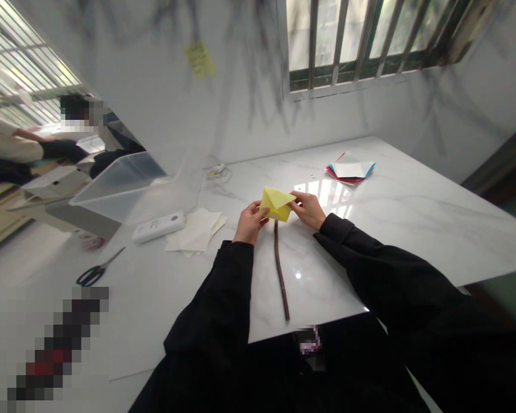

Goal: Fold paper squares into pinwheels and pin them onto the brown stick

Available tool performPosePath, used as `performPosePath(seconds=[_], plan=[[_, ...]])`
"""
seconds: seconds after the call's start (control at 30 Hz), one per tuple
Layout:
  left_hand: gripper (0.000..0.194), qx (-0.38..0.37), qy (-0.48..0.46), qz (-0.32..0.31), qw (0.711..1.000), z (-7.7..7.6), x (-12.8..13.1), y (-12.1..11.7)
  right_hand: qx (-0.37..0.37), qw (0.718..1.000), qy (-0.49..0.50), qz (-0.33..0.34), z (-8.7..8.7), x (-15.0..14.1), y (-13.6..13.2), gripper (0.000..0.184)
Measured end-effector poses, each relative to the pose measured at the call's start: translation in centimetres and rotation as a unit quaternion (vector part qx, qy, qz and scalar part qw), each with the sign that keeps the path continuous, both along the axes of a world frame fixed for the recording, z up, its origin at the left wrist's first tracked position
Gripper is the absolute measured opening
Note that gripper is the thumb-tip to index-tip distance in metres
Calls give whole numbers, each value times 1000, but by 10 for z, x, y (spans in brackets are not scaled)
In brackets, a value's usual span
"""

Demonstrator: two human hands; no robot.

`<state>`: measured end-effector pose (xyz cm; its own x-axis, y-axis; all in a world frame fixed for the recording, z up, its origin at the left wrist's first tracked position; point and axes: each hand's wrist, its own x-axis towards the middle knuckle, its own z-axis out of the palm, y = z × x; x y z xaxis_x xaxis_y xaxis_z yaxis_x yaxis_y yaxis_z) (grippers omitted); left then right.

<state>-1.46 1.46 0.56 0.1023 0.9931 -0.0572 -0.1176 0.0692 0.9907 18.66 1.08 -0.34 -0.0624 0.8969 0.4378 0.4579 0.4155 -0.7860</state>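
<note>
A folded piece of yellow paper [277, 202] is held up between my two hands, its creases forming triangular flaps. My left hand [250, 221] pinches its left lower edge, thumb in front. On the other side my right hand [308, 210] grips the right corner with thumb and fingertips. Below the paper a thin brown stick [278, 264] lies lengthwise on the table, pointing toward me. Its far end is hidden behind the yellow paper, so I cannot tell whether the two touch.
White paper sheets [196, 231] and a white oblong case [159, 227] lie left. Black-handled scissors [95, 274] are farther left. A clear plastic bin [112, 182] stands behind. Coloured papers [351, 170] sit at back right of the marble-patterned table [434, 229]. People sit at far left.
</note>
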Motion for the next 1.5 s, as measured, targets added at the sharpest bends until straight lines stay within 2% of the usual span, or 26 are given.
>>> performPosePath(seconds=[0.1,0.17,0.27,0.4,0.5,0.63,0.9,1.0,1.1,1.17,1.23,1.37,1.43,1.5], plan=[[48,37,28,-57,997,-5,4,0,-3,999,0,-33,-2,1,2,34],[52,63,39,-70,995,-9,5,1,-12,998,13,-57,-4,1,3,38],[46,103,76,-41,991,-12,6,3,-28,996,42,-74,-5,1,5,33],[31,134,100,6,986,-12,4,7,-52,995,66,-49,-6,1,8,21],[25,141,97,42,984,-12,2,8,-77,991,108,-29,-9,-1,11,21],[37,125,90,85,984,-10,0,7,-129,972,194,-14,-9,-4,11,22],[56,194,156,32,968,-4,0,0,-194,911,358,-56,-4,-2,12,22],[46,192,166,69,965,-3,0,1,-196,901,380,-75,-5,0,14,26],[33,174,169,112,964,-4,-2,4,-163,911,374,-69,-9,1,14,26],[31,167,168,121,964,-5,-4,6,-143,917,369,-60,-10,2,14,28],[42,161,166,97,968,-5,-4,6,-143,913,377,-56,-9,3,13,29],[78,164,175,24,971,-6,-2,3,-174,886,423,-69,-4,3,11,30],[80,176,186,28,966,-6,-2,2,-187,877,437,-74,-1,2,10,29],[71,181,198,53,962,-8,-2,4,-195,876,435,-75,1,2,9,29]])
